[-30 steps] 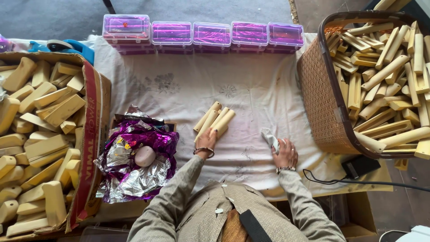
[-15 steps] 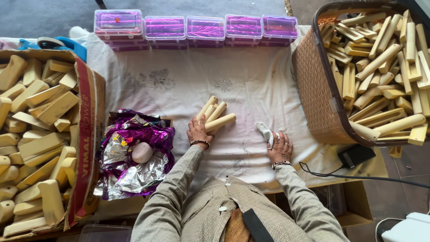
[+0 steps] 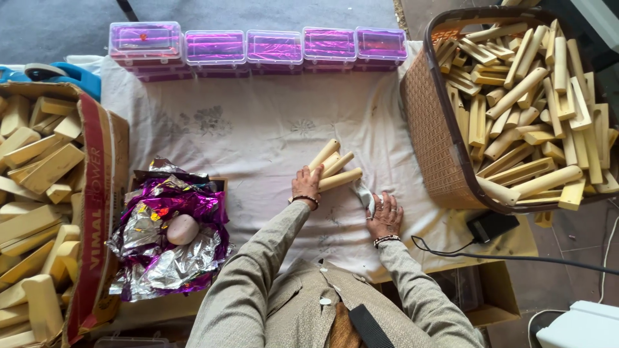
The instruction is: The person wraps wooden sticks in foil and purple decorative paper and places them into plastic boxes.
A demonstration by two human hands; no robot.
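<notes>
- The left hand (image 3: 305, 187) lay fingers-down over the near ends of a small bundle of pale, rounded wooden sticks (image 3: 332, 169), pressing them to the white embroidered cloth (image 3: 258, 129) rather than closing around them.
- The right hand (image 3: 385, 214) rested flat on the cloth just right of the sticks, its fingertips on a small crumpled piece of grey-white rag (image 3: 364, 193); whether it pinched the rag or only touched it could not be told.
- The rag touched the lowest stick of the bundle, between the two hands.
- Left of the sticks, a heap of crinkled purple and silver foil (image 3: 167, 238) held a smooth pinkish oval lump (image 3: 182, 229).
- Further left of the sticks stood an open cardboard box of pale wooden blocks (image 3: 39, 193).
- Right of the sticks stood a brown woven plastic basket (image 3: 429, 122), heaped with similar wooden pieces.
- Beyond the sticks, along the cloth's far edge, ran a row of clear purple-tinted lidded plastic boxes (image 3: 258, 48).
- Right of the sticks, near the basket's base, a small black adapter with a black cable (image 3: 490, 225) lay.
</notes>
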